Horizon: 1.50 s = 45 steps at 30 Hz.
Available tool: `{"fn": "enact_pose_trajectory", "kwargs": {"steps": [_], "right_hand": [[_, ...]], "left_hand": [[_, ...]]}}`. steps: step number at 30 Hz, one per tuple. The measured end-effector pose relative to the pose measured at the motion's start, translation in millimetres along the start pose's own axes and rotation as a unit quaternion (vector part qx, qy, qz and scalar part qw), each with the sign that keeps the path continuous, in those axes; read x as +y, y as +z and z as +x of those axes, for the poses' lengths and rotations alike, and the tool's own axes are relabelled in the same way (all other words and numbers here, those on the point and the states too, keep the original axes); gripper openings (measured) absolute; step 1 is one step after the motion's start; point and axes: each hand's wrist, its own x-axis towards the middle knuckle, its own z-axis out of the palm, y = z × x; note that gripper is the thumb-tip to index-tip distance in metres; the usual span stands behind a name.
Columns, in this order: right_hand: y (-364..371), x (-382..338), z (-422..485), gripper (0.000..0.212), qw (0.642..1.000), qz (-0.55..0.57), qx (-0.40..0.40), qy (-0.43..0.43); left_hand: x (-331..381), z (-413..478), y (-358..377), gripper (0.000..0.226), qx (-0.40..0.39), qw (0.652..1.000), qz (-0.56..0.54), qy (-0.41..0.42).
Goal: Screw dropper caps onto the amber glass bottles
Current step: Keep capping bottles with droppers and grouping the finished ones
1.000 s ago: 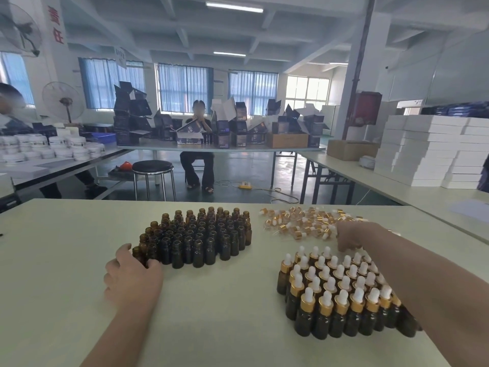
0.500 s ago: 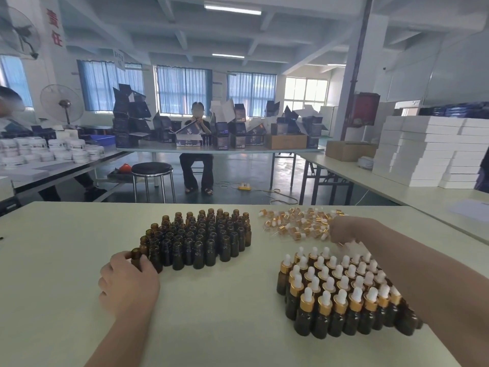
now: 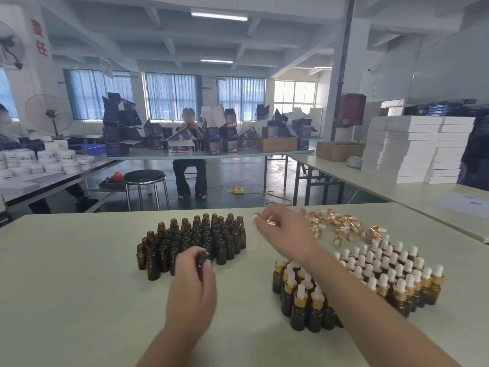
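Gripping one amber bottle point(image 3: 202, 260) at the near edge of the block of open bottles point(image 3: 195, 235), the left hand point(image 3: 193, 284) has fingers and thumb curled round the glass, and the bottle's neck shows just above the fingertips. Whether that bottle is lifted or stands on the counter point(image 3: 79, 287) cannot be told. The block itself stands upright and tightly packed, every mouth uncapped.

Just right of the block's far corner, the right hand point(image 3: 281, 230) is curled on a dropper cap point(image 3: 271, 221); its gold collar glints between the fingers, and how many caps the hand holds cannot be told. Further right of the block lies the heap of loose dropper caps point(image 3: 344, 229), gold and white, scattered on their sides. Right of the block and nearer the person stand the finished bottles point(image 3: 375, 279), each with a gold collar and white bulb; the right forearm crosses above their left side.

Beyond the block, past the counter's far edge, are a black stool point(image 3: 145, 177) and a seated person point(image 3: 189, 160) at a table of dark boxes.
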Motion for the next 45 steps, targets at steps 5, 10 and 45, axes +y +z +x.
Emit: {"fn": "enact_pose_trajectory", "kwargs": {"steps": [5, 10, 45], "right_hand": [[38, -24, -23, 0.019, 0.990, 0.121, 0.062, -0.032], [63, -17, -41, 0.017, 0.974, 0.182, 0.119, -0.062], [78, -15, -63, 0.020, 0.933, 0.356, 0.042, -0.021]], "left_hand": [[6, -12, 4, 0.030, -0.092, 0.993, 0.030, 0.075], [8, -11, 4, 0.044, -0.089, 0.991, 0.046, 0.088], [6, -3, -7, 0.011, -0.128, 0.980, 0.079, 0.134]]}}
